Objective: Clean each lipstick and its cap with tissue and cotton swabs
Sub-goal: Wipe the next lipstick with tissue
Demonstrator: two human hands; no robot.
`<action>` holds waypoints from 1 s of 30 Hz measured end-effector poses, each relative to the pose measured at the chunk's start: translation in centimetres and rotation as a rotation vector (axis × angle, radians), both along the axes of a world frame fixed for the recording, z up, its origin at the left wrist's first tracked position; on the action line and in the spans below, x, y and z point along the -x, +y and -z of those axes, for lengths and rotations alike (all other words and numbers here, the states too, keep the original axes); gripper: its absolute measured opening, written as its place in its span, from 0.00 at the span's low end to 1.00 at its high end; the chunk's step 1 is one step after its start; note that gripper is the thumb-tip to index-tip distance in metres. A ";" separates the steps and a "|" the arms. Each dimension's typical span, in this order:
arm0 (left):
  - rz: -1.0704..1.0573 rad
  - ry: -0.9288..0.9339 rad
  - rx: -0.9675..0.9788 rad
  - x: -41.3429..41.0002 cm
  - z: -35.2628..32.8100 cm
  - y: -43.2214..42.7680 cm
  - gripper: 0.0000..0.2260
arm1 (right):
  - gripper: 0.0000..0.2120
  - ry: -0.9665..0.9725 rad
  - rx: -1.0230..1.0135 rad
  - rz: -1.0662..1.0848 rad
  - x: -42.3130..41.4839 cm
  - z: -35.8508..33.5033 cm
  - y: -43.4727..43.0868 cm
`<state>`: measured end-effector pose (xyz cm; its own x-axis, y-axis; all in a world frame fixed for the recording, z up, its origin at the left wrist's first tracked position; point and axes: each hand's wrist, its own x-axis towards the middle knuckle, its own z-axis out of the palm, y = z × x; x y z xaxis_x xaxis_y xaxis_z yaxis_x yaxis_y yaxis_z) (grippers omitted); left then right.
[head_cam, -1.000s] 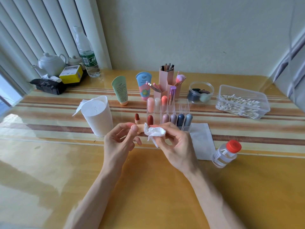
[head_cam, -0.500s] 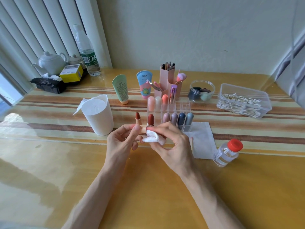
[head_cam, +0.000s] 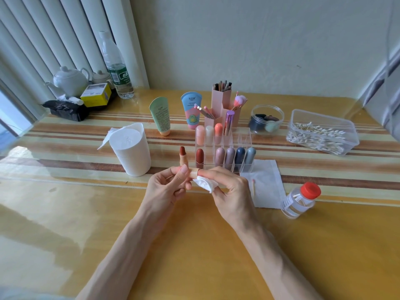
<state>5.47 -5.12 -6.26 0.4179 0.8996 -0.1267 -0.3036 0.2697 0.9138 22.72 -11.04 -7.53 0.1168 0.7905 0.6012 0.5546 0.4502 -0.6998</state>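
1. My left hand [head_cam: 166, 189] pinches the peach cap [head_cam: 193, 173] between thumb and curled fingertips; it is held above the middle of the table [head_cam: 194, 256], just on my side of the clear organiser [head_cam: 242, 148].
2. The cap's long axis runs left to right; its free end points at my right hand [head_cam: 229, 191], which is the nearer one.
3. My right fingers curl round a tissue wad [head_cam: 203, 184] pressed on that end; I cannot tell how deep it goes.
4. The uncapped lipstick [head_cam: 183, 155] stands upright just beyond my left fingertips; next, I judge, a twist about the axis.

Peach cap [head_cam: 193, 173] mostly buried in left hand [head_cam: 168, 188] fingers, only a bit shows. tissue [head_cam: 203, 184] half under right hand [head_cam: 230, 189] fingers. water bottle [head_cam: 116, 68] label txt too small to read, both forearms [head_cam: 121, 256] cut off at btm.
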 end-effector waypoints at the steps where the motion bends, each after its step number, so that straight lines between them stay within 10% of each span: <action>1: 0.006 -0.003 -0.004 0.0 0.0 0.0 0.11 | 0.17 -0.001 0.009 0.004 0.0 0.0 0.1; 14: -0.140 0.091 -0.387 -0.6 0.4 -0.2 0.10 | 0.07 0.836 0.458 -0.102 1.7 -0.5 -0.3; 24: -0.057 0.312 -0.448 -0.6 0.7 0.0 0.15 | 0.11 0.333 0.233 0.036 0.6 -0.4 -0.1; 30: -0.062 0.288 -0.554 -0.4 1.1 0.2 0.09 | 0.13 0.595 0.385 -0.002 1.0 -1.1 -0.3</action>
<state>5.91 -4.97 -7.33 0.3812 0.8855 0.2656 -0.0243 -0.2776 0.9604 21.71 -11.31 -6.45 0.3371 0.9346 0.1132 0.0285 0.1100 -0.9935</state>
